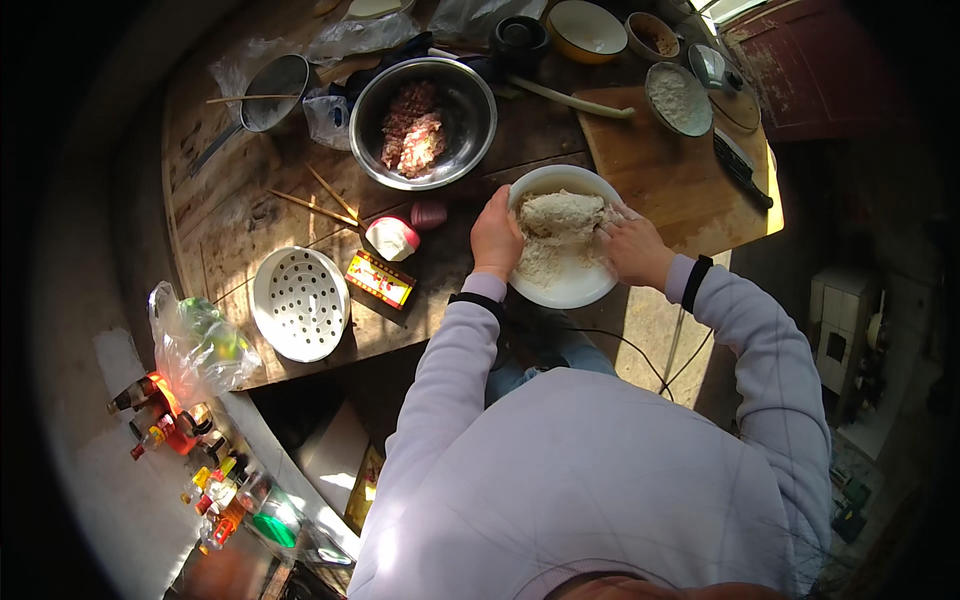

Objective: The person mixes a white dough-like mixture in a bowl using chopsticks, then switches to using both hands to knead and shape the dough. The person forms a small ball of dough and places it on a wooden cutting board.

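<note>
A white bowl (576,294) at the front edge of the wooden table holds a rough lump of dough (561,214), with crumbly floury bits below it. My left hand (497,234) grips the bowl's left rim. On the opposite side, my right hand (637,246) grasps the right rim, its fingers reaching inside against the dough. Some dough sticks to those fingers, and part of their grip is hidden. Behind the bowl, to the left, a steel basin (469,142) contains minced meat (414,135).
A cutting board (630,169) lies right, bearing a black-handled knife (739,172) and a bowl of flour (679,97). Leftward are chopsticks (315,208), a small box (380,279), a perforated white basket (300,304) and a saucepan (276,94). Several bottles (217,491) stand lower left.
</note>
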Demonstrator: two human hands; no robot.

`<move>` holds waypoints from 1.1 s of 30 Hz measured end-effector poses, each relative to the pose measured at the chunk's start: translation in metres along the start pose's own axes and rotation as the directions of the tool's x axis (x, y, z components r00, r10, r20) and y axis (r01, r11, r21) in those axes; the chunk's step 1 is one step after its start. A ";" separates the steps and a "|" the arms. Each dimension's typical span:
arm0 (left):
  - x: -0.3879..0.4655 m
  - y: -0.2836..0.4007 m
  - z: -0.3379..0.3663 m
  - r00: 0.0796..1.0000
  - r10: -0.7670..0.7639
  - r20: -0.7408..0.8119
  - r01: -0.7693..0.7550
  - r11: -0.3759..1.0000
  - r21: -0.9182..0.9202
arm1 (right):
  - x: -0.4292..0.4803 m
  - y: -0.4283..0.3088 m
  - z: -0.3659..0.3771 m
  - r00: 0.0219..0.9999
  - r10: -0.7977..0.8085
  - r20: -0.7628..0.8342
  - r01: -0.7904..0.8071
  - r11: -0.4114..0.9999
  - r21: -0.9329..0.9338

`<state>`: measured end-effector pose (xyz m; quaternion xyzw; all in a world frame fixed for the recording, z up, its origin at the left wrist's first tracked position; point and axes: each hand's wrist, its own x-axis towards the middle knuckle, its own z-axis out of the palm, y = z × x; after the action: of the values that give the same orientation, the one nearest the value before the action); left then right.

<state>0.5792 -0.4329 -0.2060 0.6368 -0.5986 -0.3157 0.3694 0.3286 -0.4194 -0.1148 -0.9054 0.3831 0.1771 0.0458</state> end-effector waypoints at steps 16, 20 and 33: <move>0.000 0.001 0.004 0.999 -0.041 -0.025 0.041 0.999 0.008 | -0.004 0.001 0.000 0.993 -0.023 0.116 0.025 1.000 -0.014; 0.001 0.001 0.004 0.999 0.004 -0.043 -0.005 1.000 -0.011 | -0.005 0.005 0.005 0.990 0.115 0.086 -0.125 0.985 0.121; 0.004 0.002 0.000 0.999 0.004 -0.040 -0.004 1.000 0.009 | -0.004 -0.051 0.011 0.981 0.064 0.180 -0.149 0.846 0.511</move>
<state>0.5779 -0.4366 -0.2041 0.6433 -0.5938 -0.2994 0.3793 0.3588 -0.3787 -0.1266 -0.8194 0.4618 0.1392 0.3099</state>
